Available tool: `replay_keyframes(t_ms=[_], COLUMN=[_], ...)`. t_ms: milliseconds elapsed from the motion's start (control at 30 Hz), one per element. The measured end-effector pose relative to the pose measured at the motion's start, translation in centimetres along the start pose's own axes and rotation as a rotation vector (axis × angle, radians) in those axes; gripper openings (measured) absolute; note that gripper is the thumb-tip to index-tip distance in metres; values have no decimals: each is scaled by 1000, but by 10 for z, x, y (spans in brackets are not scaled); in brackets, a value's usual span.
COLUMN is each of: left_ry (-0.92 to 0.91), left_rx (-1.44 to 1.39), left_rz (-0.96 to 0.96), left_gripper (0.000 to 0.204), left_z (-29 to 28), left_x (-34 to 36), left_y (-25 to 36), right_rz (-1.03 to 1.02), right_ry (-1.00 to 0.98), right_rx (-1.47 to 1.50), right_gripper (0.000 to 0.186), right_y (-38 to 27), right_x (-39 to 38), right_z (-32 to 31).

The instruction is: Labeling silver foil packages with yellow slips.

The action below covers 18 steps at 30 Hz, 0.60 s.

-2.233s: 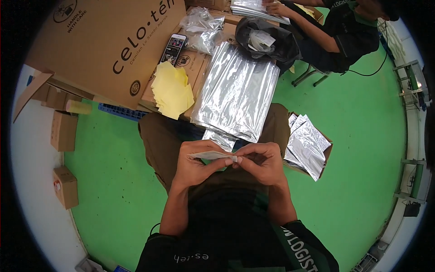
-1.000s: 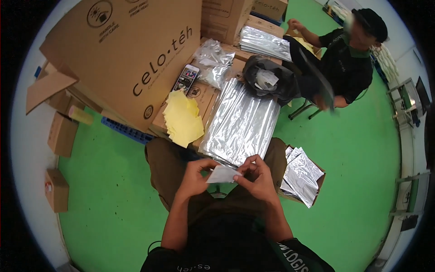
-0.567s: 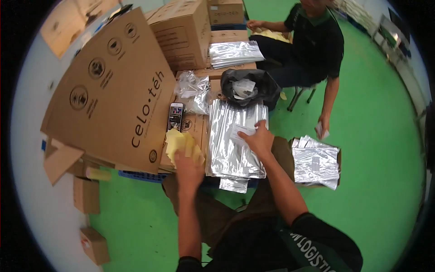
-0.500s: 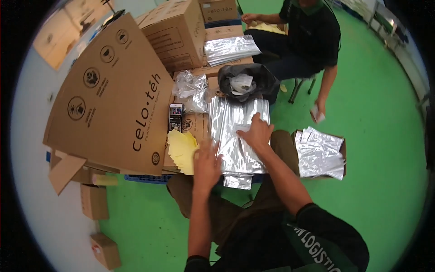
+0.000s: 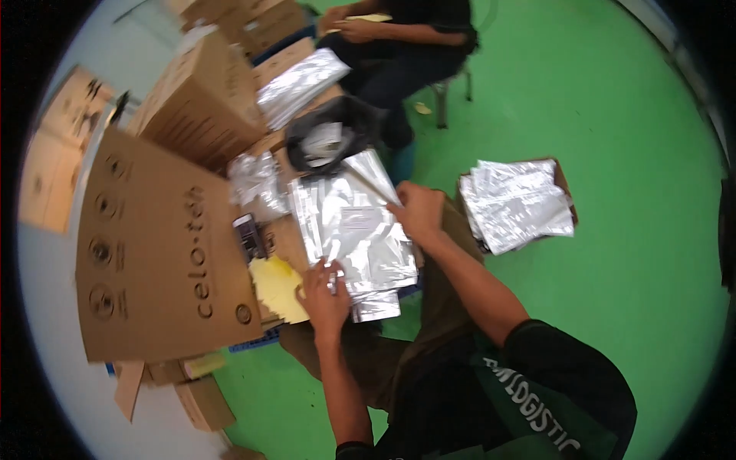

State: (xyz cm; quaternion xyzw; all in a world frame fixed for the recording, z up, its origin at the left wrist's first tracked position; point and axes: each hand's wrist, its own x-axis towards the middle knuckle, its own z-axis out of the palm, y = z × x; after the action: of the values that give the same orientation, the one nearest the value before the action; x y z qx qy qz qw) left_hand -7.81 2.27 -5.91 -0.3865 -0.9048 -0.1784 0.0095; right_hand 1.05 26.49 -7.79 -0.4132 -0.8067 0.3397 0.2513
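Note:
A stack of flat silver foil pouches (image 5: 318, 207) lies in front of me on a cardboard surface. The top pouch has a pale rectangular label (image 5: 360, 218) stuck near its middle. My right hand (image 5: 420, 213) is closed on the right edge of this pouch, and the foil beside it is lifted. At the near left corner, my left hand (image 5: 326, 295) has its fingers curled, with a shiny bit of foil showing between them. Yellow sheets (image 5: 277, 290) lie right beside that hand. A smaller foil piece (image 5: 377, 307) sticks out beneath the stack's near edge.
Behind the stack sits a black bag (image 5: 360, 126) holding white slips. Left of it are clear plastic (image 5: 261, 184), a phone (image 5: 249, 236) and a tall carton (image 5: 161, 245). A box of foil pouches (image 5: 517, 203) stands on the floor at right. A co-worker (image 5: 406, 46) sits beyond.
The view has turned. My right hand has gone from the label to the pouch's right edge; my left has come to its near left corner. The co-worker's lowered hand has moved up and away.

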Motion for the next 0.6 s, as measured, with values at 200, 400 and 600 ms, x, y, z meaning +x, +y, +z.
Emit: replay_keyframes(t_ms=[200, 400, 600], left_ry=[-9, 2, 199], left_rx=[-15, 53, -28], left_rz=[38, 58, 121], left_gripper=[48, 47, 39], left_z=[-6, -4, -19], left_x=[3, 0, -8], left_y=[10, 20, 28], right_rz=[96, 561, 628], right_ry=[145, 474, 846], right_rx=[430, 779, 351], right_gripper=[16, 46, 69], right_y=[18, 137, 268], right_x=[-13, -35, -63], right_z=[-30, -111, -131])
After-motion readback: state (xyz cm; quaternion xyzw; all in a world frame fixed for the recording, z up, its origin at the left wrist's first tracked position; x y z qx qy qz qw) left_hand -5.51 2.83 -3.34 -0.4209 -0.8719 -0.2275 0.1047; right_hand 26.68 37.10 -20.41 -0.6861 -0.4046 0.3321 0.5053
